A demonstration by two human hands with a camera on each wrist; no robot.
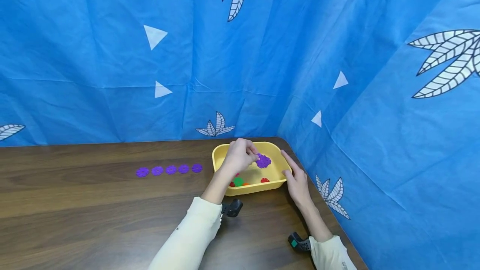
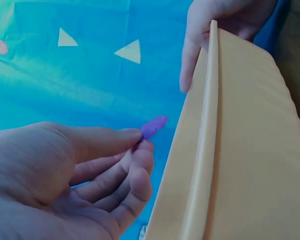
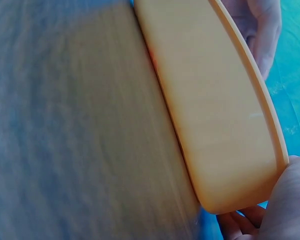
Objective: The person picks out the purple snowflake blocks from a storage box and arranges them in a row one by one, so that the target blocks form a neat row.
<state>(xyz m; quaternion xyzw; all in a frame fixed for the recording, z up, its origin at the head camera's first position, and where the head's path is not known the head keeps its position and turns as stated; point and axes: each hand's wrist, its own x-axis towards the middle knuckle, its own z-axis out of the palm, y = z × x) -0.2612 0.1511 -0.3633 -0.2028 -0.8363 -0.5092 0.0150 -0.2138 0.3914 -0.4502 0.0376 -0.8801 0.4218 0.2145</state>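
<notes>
From here I read the tray (image 2: 255,130) as smooth plastic, softly glossy along its rim, while the table (image 1: 93,207) shows wood grain under a low sheen. I see the backdrop (image 1: 116,61) as smooth but creased cloth, the sleeves (image 1: 187,236) as matt fabric, and the flat discs (image 1: 168,169) as plastic, though too small for me to judge their finish

Left sleeve (image 1: 189,236): pale cream cloth, lower middle of the frame, ending on the forearm; one tiny dark speck
Right sleeve (image 1: 330,254): same pale cream, lower right, small grey lettering (image 1: 344,265) by the bottom edge
Left wrist device (image 1: 233,208): black, compact, rounded
Right wrist device (image 1: 298,239): black, with a green patch (image 1: 294,243) and dark strap (image 1: 306,245)
Left hand (image 1: 240,156), right hand (image 1: 298,184): bare
</notes>
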